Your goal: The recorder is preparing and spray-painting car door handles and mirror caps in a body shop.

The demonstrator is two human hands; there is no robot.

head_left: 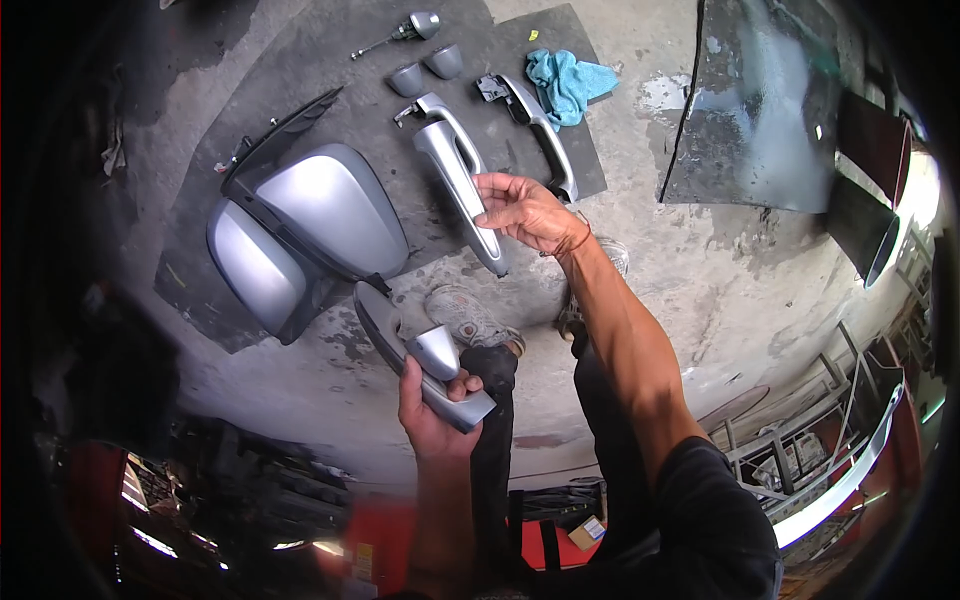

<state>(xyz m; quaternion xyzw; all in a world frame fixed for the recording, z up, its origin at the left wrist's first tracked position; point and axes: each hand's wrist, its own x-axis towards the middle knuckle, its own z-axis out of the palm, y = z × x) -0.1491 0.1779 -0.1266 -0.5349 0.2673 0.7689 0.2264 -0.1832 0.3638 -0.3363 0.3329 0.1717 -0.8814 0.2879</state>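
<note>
My left hand is wrapped round a grey car door handle, with a small silver end cap held against it. Further up, my right hand pinches a silver door handle between thumb and fingers, over the dark mat's edge. Just beyond it lies another silver handle, partly covered by the held one. A third handle rests to its right, its inner side showing. Two small grey caps and a cap on a metal rod lie at the far side.
Two silver mirror housings sit at the left of the dark mat. A teal cloth lies by the handles. My shoe is near the mat. Black panels lie far right, and metal frames stand lower right.
</note>
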